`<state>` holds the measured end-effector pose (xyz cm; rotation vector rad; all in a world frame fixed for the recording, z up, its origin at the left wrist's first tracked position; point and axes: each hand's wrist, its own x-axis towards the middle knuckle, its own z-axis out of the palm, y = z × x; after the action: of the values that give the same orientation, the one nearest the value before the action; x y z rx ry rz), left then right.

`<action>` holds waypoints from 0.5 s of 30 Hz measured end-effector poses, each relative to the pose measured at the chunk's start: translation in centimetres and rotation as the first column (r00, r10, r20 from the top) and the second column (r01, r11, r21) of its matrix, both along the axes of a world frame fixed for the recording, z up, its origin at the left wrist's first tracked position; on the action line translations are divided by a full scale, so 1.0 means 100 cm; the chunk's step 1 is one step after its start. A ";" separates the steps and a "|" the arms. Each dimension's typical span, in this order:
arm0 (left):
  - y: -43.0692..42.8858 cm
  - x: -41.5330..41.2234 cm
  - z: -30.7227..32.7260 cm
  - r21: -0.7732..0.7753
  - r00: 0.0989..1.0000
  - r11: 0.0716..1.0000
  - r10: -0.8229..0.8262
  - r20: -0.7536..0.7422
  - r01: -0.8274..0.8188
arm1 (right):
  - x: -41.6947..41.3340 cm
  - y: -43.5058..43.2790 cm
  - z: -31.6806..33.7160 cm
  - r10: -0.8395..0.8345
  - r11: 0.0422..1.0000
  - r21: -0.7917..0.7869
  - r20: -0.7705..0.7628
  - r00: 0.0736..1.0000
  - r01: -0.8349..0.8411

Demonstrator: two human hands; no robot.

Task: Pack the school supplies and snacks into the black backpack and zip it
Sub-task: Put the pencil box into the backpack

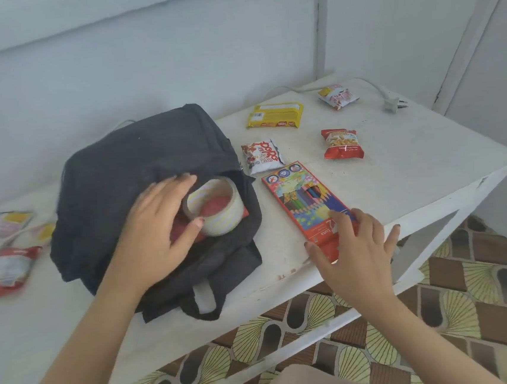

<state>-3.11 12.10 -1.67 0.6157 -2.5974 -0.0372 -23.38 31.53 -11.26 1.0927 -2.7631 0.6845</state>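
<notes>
nearby, snack packets (342, 143) ring the backpack (137, 159)

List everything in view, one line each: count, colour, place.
backpack: one, black, open, table left-centre
tape roll: one, pale, in the backpack mouth
pencil box: one, red, flat beside the backpack
snack packets right of the backpack: four; yellow, red, two white-red
snack packets left of the backpack: about three, blurred
plug: one, white, far right
table: one, white
left hand: on the tape roll
right hand: fingers on the pencil box
</notes>
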 end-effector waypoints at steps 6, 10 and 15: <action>-0.078 0.005 0.028 -0.070 0.937 0.998 0.028 0.348 -0.004 | 0.016 -0.011 0.010 -0.095 0.993 0.073 0.017 0.995 0.094; -0.101 0.007 0.028 0.089 0.920 0.996 -0.059 0.388 0.027 | 0.024 -0.017 0.014 -0.158 0.983 0.096 0.013 0.987 0.156; -0.108 0.010 0.044 -0.093 0.966 0.996 0.026 0.255 -0.002 | 0.035 -0.023 0.017 -0.223 0.969 0.108 0.018 0.975 0.220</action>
<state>-2.07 1.26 2.68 0.6428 -2.8239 0.1778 -19.84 29.22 -9.52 0.7762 -2.9155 0.5367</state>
